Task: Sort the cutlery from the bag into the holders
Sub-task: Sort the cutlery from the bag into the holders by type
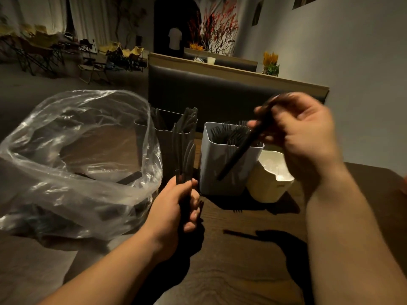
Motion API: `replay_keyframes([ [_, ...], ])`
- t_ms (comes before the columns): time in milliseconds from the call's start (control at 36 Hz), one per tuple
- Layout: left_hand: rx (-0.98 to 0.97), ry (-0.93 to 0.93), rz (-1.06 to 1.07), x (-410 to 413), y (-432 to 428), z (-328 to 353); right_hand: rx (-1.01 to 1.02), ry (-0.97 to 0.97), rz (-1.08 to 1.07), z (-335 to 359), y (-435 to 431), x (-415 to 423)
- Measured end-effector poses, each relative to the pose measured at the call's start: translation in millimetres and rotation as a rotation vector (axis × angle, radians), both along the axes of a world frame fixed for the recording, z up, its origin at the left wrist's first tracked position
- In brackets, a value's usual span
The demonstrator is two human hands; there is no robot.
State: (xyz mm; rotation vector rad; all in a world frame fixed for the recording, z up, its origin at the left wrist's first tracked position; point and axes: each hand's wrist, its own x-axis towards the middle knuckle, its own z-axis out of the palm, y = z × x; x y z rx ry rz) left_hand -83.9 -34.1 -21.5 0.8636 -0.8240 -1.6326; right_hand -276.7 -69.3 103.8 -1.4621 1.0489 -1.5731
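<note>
Cutlery sorting is under way: your right hand (304,133) pinches one black piece (240,155) just above the white holder (220,172), with its handle slanting down across that holder's front wall. The head is blurred among your fingers, so you cannot tell fork from knife. Your left hand (176,208), just left of the white holder and nearer you, grips an upright bundle of black knives (185,155). Forks (231,133) stand in the white holder. A dark holder (163,137) sits behind it to the left and a cream holder (271,183) just beside it on the right. The plastic bag (77,150), further left, holds more dark pieces. Next, I judge, you check the type, turn the piece handle-down and drop it into the matching holder
</note>
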Motion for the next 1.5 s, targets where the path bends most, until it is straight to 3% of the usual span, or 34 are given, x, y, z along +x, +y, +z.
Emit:
replay_keyframes([
  [139, -0.026, 0.075, -0.017, -4.7, -1.1, -1.7, -0.333, -0.085, -0.435, 5.4, 0.2, -19.7],
  [306, -0.104, -0.012, -0.019, -5.8, 2.9, -3.0, -0.620, 0.018, -0.652, 0.9, -2.5, -21.1],
  [889, -0.108, -0.046, -0.005, -0.9, 1.1, -2.5, -0.565, 0.447, -0.667, -44.8, -42.0, -16.0],
  [1083, -0.117, -0.087, -0.014, 0.1, 0.3, -4.9, -0.612, 0.260, -0.705, -27.8, -27.7, -17.8],
  [1306, -0.087, -0.121, -0.004, -0.4, 0.5, -5.9, -0.756, 0.328, -0.770, -19.2, -23.3, -21.2],
  [1500, -0.088, -0.136, 0.000, 0.7, 0.2, -3.3, -0.914, 0.219, -0.905, -6.6, -17.8, -26.4],
])
